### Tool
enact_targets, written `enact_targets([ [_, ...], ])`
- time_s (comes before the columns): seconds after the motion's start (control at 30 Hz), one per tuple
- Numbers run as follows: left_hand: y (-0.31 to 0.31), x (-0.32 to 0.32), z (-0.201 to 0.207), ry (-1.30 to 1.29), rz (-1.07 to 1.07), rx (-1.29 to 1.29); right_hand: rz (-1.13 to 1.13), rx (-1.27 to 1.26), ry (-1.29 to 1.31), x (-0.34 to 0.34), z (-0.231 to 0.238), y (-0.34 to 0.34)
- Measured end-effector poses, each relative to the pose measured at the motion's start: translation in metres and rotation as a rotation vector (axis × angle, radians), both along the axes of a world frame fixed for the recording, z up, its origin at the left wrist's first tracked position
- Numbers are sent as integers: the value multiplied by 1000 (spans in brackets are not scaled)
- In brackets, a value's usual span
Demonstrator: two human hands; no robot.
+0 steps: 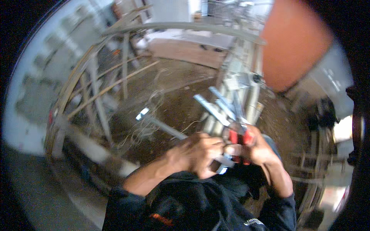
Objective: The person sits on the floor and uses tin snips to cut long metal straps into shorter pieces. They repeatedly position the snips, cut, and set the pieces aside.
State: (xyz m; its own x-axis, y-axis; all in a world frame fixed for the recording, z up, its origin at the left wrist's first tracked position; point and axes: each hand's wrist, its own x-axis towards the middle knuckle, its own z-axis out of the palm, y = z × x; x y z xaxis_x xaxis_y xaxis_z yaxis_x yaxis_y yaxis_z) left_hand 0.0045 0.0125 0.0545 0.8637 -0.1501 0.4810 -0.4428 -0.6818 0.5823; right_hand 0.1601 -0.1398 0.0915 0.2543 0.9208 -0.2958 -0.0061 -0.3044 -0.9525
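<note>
My left hand is closed around a long light-metal channel. One end sticks out to the left, and a bent, shiny end shows below my fingers. In my right hand are red-handled tin snips, their metal jaws pointing away from me. Both hands are close together in front of my body, and my left fingers reach near the red handles. Just beyond them lie several short metal strips on a narrow bench. Motion blur hides whether the snips touch the channel.
The bench runs away from me, with more metal pieces and a small dark round object on it. Loose wire is tangled on the brown floor. A wooden frame stands left, an orange panel at far right.
</note>
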Motion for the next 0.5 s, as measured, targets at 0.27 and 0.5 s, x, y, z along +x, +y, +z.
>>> enact_targets([
  [0.27,12,-41,-44,523,382,42,-336,-88,-322,7,-42,-5],
  [0.5,84,-125,-189,705,1063,123,-462,-111,-275,36,-58,-21],
])
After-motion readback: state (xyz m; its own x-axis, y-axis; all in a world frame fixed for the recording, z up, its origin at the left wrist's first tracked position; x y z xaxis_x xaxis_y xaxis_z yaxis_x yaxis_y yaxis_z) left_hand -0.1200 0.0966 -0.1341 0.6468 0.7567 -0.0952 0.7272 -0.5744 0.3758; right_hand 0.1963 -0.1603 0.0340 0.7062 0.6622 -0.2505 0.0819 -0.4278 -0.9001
